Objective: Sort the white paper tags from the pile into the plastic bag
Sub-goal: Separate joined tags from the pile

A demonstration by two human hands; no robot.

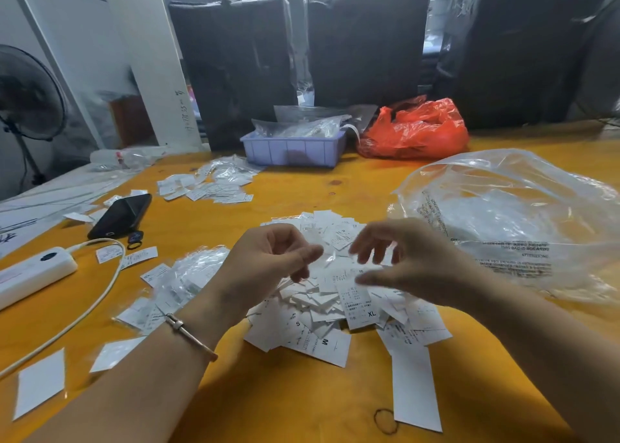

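A pile of white paper tags (pixel 318 311), some printed S, M and XL, lies on the orange table (pixel 285 402) in front of me. My left hand (pixel 268 258) hovers over the pile's left side with curled fingers. Its thumb and forefinger pinch what looks like a small clear plastic bag (pixel 330 258), which shows only faintly. My right hand (pixel 406 261) is blurred, just to the right, with fingers spread and thumb out above the XL tag (pixel 360 305). A large crumpled clear plastic bag (pixel 510 221) lies on the right.
Small clear bags with tags (pixel 191 275) lie left of the pile, with another tag heap (pixel 208 187) behind. Also on the table are a phone (pixel 120 214), a white power bank (pixel 33 275) with its cable (pixel 97 305), a purple tray (pixel 295 152), a red bag (pixel 416 130) and a rubber band (pixel 385 421).
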